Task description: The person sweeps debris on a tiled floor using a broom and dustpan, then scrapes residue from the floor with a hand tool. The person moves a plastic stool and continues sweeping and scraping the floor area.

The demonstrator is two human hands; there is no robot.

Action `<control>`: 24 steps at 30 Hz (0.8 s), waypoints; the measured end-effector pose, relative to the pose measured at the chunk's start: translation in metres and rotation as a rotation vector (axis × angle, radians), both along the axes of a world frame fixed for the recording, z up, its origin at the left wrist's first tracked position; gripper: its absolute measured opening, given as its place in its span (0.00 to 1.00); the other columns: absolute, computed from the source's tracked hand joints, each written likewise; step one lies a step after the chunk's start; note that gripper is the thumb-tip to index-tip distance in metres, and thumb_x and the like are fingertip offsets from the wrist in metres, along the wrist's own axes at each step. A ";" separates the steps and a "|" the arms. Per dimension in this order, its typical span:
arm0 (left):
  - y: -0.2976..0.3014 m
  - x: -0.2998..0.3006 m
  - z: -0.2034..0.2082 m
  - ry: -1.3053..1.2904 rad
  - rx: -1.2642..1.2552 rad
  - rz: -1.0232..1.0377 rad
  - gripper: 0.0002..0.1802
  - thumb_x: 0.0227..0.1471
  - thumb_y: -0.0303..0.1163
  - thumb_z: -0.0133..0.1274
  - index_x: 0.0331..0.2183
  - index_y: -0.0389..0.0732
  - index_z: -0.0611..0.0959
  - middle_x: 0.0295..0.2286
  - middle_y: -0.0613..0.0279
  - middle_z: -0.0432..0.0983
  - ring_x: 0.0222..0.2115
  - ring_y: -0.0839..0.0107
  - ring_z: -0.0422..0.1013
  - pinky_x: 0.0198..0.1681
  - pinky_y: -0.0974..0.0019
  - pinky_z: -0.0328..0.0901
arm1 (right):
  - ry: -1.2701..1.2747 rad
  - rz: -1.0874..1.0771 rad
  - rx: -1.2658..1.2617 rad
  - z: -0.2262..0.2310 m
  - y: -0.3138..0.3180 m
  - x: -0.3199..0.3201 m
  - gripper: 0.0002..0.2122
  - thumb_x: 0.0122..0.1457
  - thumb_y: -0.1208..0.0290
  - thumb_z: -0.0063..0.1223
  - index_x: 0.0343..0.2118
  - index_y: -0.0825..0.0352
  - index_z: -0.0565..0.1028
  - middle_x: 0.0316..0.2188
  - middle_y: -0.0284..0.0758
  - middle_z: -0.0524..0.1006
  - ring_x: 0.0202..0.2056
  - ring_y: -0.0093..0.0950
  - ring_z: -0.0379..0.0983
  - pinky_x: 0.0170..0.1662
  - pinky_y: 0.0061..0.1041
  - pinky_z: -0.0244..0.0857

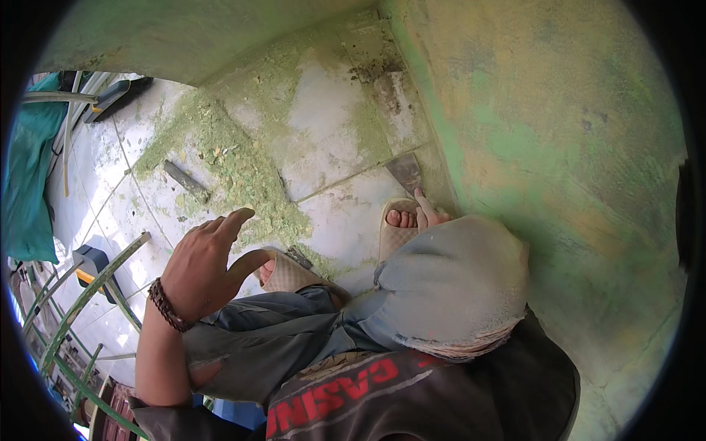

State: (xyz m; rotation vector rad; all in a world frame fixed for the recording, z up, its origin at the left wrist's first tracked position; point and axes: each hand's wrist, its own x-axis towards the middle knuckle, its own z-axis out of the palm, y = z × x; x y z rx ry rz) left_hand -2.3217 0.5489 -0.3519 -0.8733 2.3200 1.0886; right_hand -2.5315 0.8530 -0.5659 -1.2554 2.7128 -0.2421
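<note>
My right hand (432, 213), partly hidden behind my knee, grips a scraper. The scraper's flat, dirty metal blade (404, 172) points toward the floor close to the foot of the green wall (529, 132); its handle is mostly covered by my fingers and knee. My left hand (202, 263), with a braided bracelet at the wrist, hovers above the floor with thumb and fingers apart and nothing in it. Beyond it, green paint flakes and dust (228, 154) lie heaped on the white tiles, with a short dark bar-like piece (186, 181) at their edge.
Green-painted metal frames (92, 294) stand at the left, by a blue-grey case-like object (94, 272). A teal cloth (33, 173) hangs at the far left, near a dark grey and yellow object (118, 98). My sandalled feet (401, 220) rest on the tiles.
</note>
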 end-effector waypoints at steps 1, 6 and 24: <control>0.000 0.002 -0.004 0.005 -0.009 0.014 0.30 0.51 0.46 0.57 0.50 0.35 0.72 0.35 0.43 0.76 0.38 0.49 0.73 0.42 0.55 0.66 | 0.055 0.229 0.067 0.021 0.007 -0.026 0.24 0.57 0.60 0.54 0.51 0.74 0.71 0.27 0.34 0.75 0.21 0.22 0.70 0.27 0.18 0.66; -0.004 -0.013 0.010 -0.050 0.006 0.034 0.31 0.52 0.47 0.55 0.49 0.34 0.72 0.34 0.41 0.76 0.38 0.46 0.73 0.43 0.54 0.65 | -0.187 0.270 0.215 0.017 -0.033 -0.042 0.21 0.60 0.66 0.48 0.56 0.64 0.68 0.21 0.41 0.76 0.23 0.38 0.73 0.29 0.33 0.68; -0.001 -0.005 -0.028 -0.126 0.054 -0.014 0.32 0.53 0.51 0.53 0.49 0.33 0.72 0.35 0.41 0.77 0.39 0.48 0.73 0.44 0.54 0.66 | -0.255 0.292 0.180 -0.001 -0.201 -0.093 0.22 0.61 0.67 0.43 0.59 0.55 0.64 0.23 0.50 0.76 0.27 0.46 0.75 0.32 0.43 0.69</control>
